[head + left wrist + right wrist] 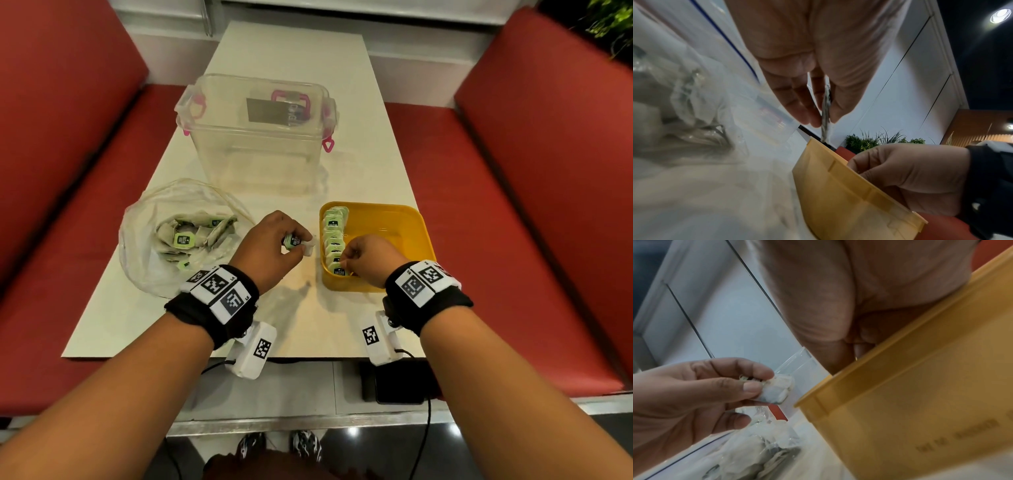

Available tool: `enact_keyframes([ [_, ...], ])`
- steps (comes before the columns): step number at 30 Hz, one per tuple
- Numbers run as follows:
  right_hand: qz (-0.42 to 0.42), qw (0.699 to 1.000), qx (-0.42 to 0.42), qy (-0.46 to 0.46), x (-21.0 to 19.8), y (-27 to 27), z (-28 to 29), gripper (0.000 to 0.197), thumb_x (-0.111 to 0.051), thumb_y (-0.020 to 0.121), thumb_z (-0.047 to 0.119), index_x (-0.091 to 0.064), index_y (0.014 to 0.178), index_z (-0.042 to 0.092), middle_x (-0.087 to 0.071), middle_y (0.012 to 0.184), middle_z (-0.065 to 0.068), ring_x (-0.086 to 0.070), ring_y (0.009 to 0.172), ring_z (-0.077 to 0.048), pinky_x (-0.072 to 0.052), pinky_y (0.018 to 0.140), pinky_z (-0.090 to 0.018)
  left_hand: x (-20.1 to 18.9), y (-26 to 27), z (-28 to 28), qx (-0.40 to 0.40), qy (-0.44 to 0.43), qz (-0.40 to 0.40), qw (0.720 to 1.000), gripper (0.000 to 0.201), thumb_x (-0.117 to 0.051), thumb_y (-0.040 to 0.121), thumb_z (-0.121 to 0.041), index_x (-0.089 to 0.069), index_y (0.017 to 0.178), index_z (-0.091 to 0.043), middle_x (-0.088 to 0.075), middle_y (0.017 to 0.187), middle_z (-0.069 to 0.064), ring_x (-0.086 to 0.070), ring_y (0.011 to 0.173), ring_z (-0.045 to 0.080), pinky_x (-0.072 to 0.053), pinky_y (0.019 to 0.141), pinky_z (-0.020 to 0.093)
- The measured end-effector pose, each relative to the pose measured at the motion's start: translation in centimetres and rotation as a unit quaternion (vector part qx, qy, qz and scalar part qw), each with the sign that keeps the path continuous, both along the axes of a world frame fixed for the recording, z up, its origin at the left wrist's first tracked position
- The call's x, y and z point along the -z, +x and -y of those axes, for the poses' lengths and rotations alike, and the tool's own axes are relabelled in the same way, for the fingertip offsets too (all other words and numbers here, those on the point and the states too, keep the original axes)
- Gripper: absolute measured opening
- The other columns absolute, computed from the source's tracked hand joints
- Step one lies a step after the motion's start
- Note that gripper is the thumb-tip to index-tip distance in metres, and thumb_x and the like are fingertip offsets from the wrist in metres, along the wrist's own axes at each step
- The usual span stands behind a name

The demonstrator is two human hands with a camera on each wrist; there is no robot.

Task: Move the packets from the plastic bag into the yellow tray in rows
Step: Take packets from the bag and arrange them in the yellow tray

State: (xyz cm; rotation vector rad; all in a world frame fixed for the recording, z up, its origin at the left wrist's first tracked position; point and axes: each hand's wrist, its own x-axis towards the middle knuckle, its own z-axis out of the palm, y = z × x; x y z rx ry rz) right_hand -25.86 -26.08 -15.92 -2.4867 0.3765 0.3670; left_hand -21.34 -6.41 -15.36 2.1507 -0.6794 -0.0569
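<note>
Head view, centre of frame: your left hand (270, 240) pinches one packet (297, 241) between thumb and fingertips, holding it above the table (308, 315) just left of the yellow tray (404, 219). Your right hand (368, 257), fingers curled, reaches into the tray's near left corner at the row of packets (334, 236); whether it pinches a packet or its string cannot be told.

Step in hand, as judged: the carry from the plastic bag (144, 240), at centre left, to the tray. The next move calls for passing the held packet over the tray's left rim and standing it upright at the row's near end, while your right hand steadies the row.

Count: one tray; one bag; one packet in hand; one row along the tray's left wall, roughly seven or eight packets, overlapping too much for certainty; a heap in the bag, too tangled to count. One clear lidded box (257, 130) stands at upper centre.
</note>
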Motion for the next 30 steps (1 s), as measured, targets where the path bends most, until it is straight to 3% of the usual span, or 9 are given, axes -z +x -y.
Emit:
enact_keyframes([
  [5,-0.001,1.0,0.016,-0.003,-0.2,0.4,-0.3,0.008,-0.064,0.089,0.016,-0.067,0.082,0.017,-0.066,0.084,-0.005,-0.064,0.087,-0.024,-0.052,0.077,-0.031,0.0,-0.2,-0.1,0.006,0.007,-0.005,1.0,0.019,-0.065,0.083,-0.009,-0.067,0.099,-0.019,-0.055,0.098,-0.003,-0.051,0.081,0.002,-0.036,0.071,0.004],
  [10,0.02,0.999,0.047,0.0,-0.5,0.3,0.0,0.01,-0.063,0.089,0.022,-0.064,0.083,0.014,-0.069,0.088,-0.011,-0.067,0.085,-0.028,-0.056,0.079,-0.042,-0.5,-0.3,-0.2,-0.014,0.005,-0.062,0.998,0.051,-0.07,0.083,-0.011,-0.049,0.128,-0.026,-0.056,0.097,-0.005,-0.057,0.075,0.002,-0.041,0.064,0.003],
  [14,0.089,0.995,0.031,0.038,-2.5,0.2,-0.4,0.016,-0.062,0.091,0.031,-0.065,0.09,0.015,-0.066,0.083,-0.004,-0.066,0.079,-0.023,-0.05,0.067,-0.031,-0.8,0.0,-0.2,-0.005,0.005,-0.095,0.995,0.062,-0.075,0.079,-0.013,-0.043,0.13,-0.027,-0.063,0.091,-0.002,-0.06,0.071,0.006,-0.041,0.063,0.008],
  [18,0.106,0.987,-0.032,0.116,-4.5,-0.1,-2.3,0.015,-0.066,0.088,0.03,-0.068,0.097,0.018,-0.067,0.086,0.001,-0.062,0.074,-0.014,-0.051,0.069,-0.031,-1.1,-0.1,0.2,0.022,0.019,-0.106,0.994,0.066,-0.074,0.077,-0.011,-0.041,0.131,-0.027,-0.067,0.087,-0.001,-0.062,0.075,0.011,-0.047,0.068,0.02],
  [21,0.131,0.985,-0.051,0.102,-4.4,0.0,-3.3,0.009,-0.069,0.085,0.024,-0.067,0.093,0.018,-0.064,0.079,0.006,-0.06,0.075,-0.013,-0.05,0.072,-0.033,-1.3,-0.1,0.6,0.033,0.014,-0.108,0.994,0.065,-0.073,0.076,-0.01,-0.041,0.131,-0.025,-0.068,0.085,-0.002,-0.063,0.079,0.015,-0.051,0.072,0.029],
  [26,0.144,0.97,-0.002,0.193,-4.0,0.0,-3.3,0.006,-0.066,0.086,0.012,-0.061,0.084,0.013,-0.068,0.078,-0.014,-0.068,0.076,-0.031,-0.057,0.073,-0.047,-0.9,-0.1,0.3,0.02,-0.004,-0.112,0.993,0.057,-0.075,0.078,-0.018,-0.046,0.127,-0.022,-0.065,0.094,-0.004,-0.063,0.088,0.01,-0.05,0.076,0.025],
  [30,0.136,0.939,0.048,0.314,-4.2,-0.2,-2.7,0.005,-0.058,0.092,0.001,-0.056,0.089,0.004,-0.064,0.081,-0.018,-0.067,0.068,-0.022,-0.056,0.065,-0.032,-0.5,-0.3,-0.1,-0.005,-0.024,-0.097,0.995,0.024,-0.07,0.085,-0.02,-0.06,0.106,-0.018,-0.069,0.091,-0.005,-0.065,0.082,0.011,-0.051,0.074,0.026],
])
